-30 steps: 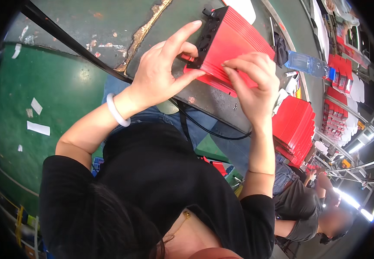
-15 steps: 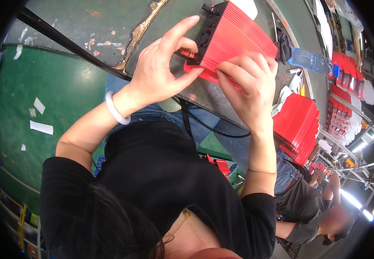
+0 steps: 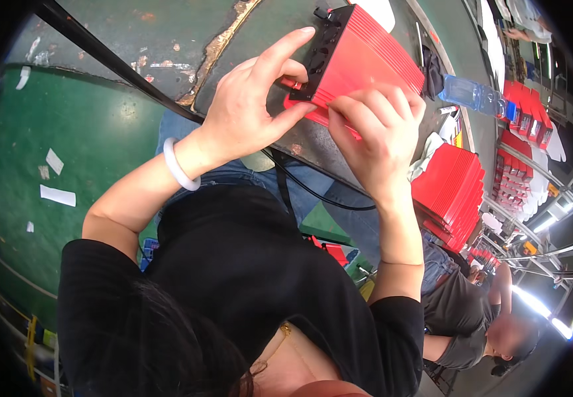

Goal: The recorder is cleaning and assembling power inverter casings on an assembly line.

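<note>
A red ribbed metal casing [image 3: 362, 59] with a black end panel [image 3: 326, 53] lies at the near edge of the worn bench. Sockets and a red terminal [image 3: 291, 83] show on the panel. My left hand [image 3: 241, 102] holds the casing's near left corner, its thumb low on the corner and a bent finger by the terminal; the index finger stretches along the panel. Over the near side of the casing, my right hand [image 3: 382, 132] is closed in a pinch, thumb against index finger. Whatever sits between those fingertips is too small or hidden to make out.
A stack of red casings [image 3: 448, 192] stands to the right, beside a pale cloth [image 3: 425, 159]. Beyond it lies a clear bottle with a blue cap [image 3: 475, 94]. A thick black cable [image 3: 111, 59] crosses at left. Another person [image 3: 462, 314] sits at lower right.
Both hands keep nearly the same places on the casing. My right hand's pinch has shifted very slightly to the left. The whole view has also moved a little.
</note>
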{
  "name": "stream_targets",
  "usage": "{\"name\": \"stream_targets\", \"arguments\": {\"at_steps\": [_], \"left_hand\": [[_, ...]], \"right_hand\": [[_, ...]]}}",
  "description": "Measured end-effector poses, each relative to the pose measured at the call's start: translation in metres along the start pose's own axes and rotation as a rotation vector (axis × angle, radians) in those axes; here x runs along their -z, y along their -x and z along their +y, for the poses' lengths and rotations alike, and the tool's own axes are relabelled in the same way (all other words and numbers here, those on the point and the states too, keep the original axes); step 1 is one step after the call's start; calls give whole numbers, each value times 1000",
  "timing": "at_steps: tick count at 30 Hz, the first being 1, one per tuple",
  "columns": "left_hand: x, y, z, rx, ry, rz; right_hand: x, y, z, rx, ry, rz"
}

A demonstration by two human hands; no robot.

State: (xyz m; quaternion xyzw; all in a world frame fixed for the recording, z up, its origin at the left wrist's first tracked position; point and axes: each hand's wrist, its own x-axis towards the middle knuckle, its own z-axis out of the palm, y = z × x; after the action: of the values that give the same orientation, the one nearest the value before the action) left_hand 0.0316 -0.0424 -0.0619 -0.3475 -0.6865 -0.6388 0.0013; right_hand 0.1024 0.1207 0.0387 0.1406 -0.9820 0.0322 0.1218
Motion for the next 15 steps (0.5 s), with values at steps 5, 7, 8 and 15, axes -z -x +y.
{"name": "stream_targets", "arguments": {"at_steps": [5, 7, 8, 15], "left_hand": [[1, 1, -1, 3, -19, 9], [1, 1, 1, -9, -32, 12], [1, 1, 2, -11, -27, 11], [0, 4, 0, 15, 10, 18]], "right_hand": [[8, 6, -1, -3, 57, -47], [8, 2, -3, -18, 12, -60], [7, -3, -5, -21, 16, -62], [17, -14, -5, -10, 23, -242]]}}
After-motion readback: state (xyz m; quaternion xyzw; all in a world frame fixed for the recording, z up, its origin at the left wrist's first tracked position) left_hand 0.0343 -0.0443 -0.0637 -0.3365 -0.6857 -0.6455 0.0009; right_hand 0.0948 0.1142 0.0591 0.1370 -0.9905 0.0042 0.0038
